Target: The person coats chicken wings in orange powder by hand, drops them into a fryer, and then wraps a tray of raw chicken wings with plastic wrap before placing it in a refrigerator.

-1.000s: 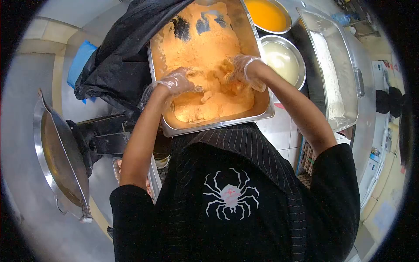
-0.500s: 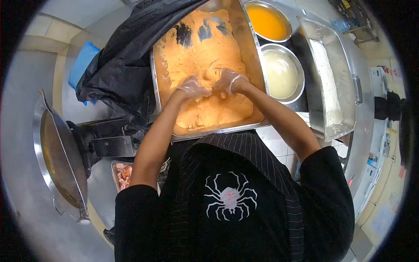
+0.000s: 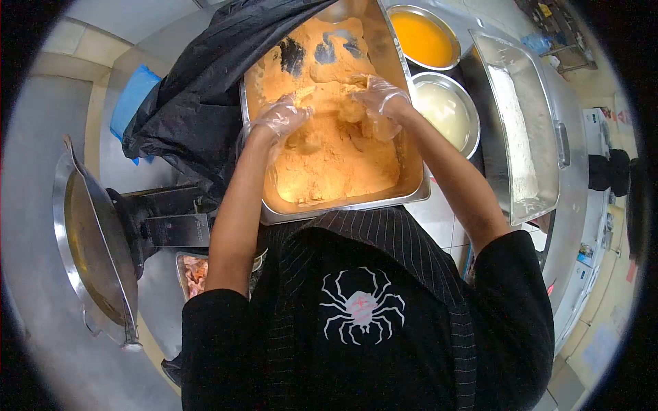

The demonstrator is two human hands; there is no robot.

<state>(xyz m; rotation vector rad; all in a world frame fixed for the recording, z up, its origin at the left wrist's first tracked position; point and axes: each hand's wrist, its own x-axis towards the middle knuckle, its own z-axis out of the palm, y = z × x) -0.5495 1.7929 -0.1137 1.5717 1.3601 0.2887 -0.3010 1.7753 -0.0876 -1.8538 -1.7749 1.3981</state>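
A deep metal tray (image 3: 346, 205) holds a thick bed of orange powder (image 3: 329, 171), like seasoned breading flour. Both my hands wear clear plastic gloves and are down in it. My left hand (image 3: 282, 118) rests at the tray's left side, its powder-caked fingers apart and pointing inward. Opposite it, by the right wall, my right hand (image 3: 381, 99) has its fingers loosely spread in the powder. Lumpy powder lies between the two hands; whether a coated piece is buried there I cannot make out.
Right of the tray stand a bowl of orange liquid (image 3: 425, 41), a bowl of pale liquid (image 3: 442, 113) and a long metal pan (image 3: 545, 130) with white powder. Black plastic sheeting (image 3: 192, 89) drapes the left edge. A large wok (image 3: 96, 253) and a container of raw meat (image 3: 195, 275) are lower left.
My hands have parted from the middle of the tray, left hand moving left and right hand moving right and away from me. The coated lump between them is no longer clearly visible.
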